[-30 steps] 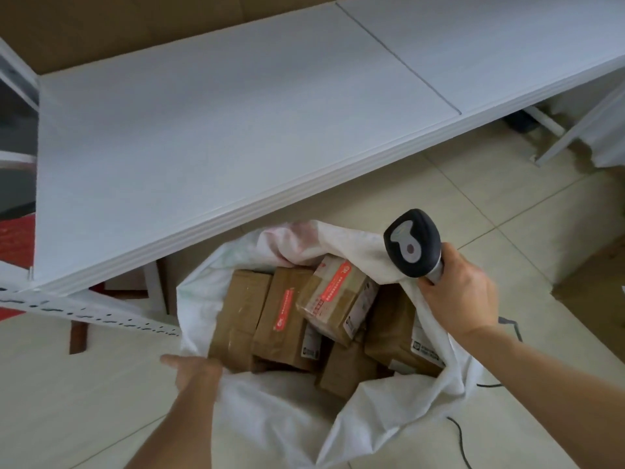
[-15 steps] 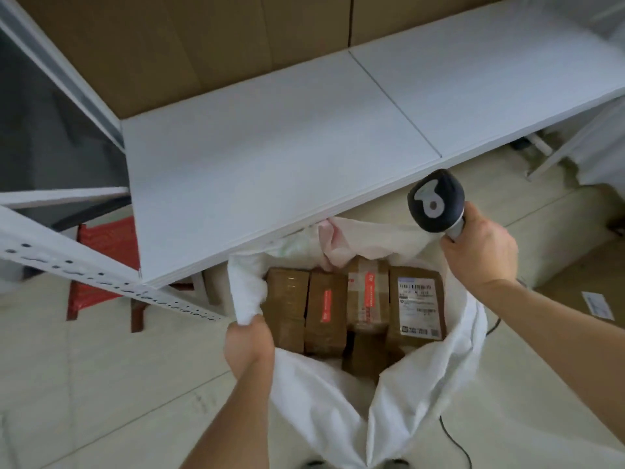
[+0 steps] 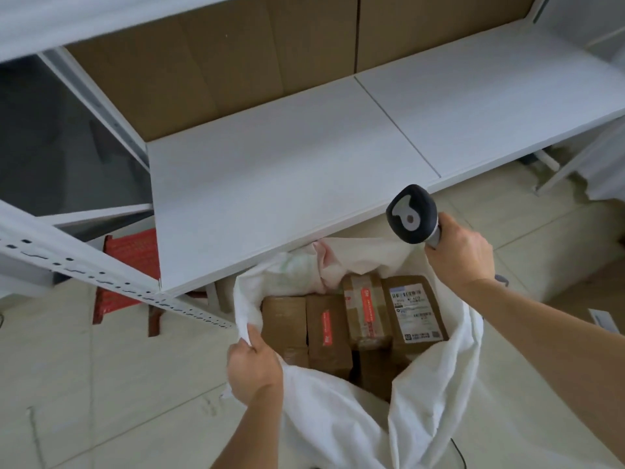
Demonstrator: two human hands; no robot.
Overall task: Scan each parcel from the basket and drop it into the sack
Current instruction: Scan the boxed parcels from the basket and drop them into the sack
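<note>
Parcels point(image 3: 358, 319) sit packed inside the sack point(image 3: 338, 418). My left hand point(image 3: 252, 368) grips the sack's near-left rim, fingers curled in the cloth. My right hand point(image 3: 460, 255) clenches the scanner point(image 3: 412, 214) handle above the sack's right edge.

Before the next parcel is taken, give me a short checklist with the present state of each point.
1. Sack mouth open: ok, the left hand grips its rim.
2. Barcode scanner in hand: ok, the right hand holds its handle.
3. Parcels lie inside the sack: ok.
4. A hand free to pick: not ok, both are occupied.
5. Basket within reach: cannot tell, it is not in view.
6. Room left in the sack: cannot tell.
</note>
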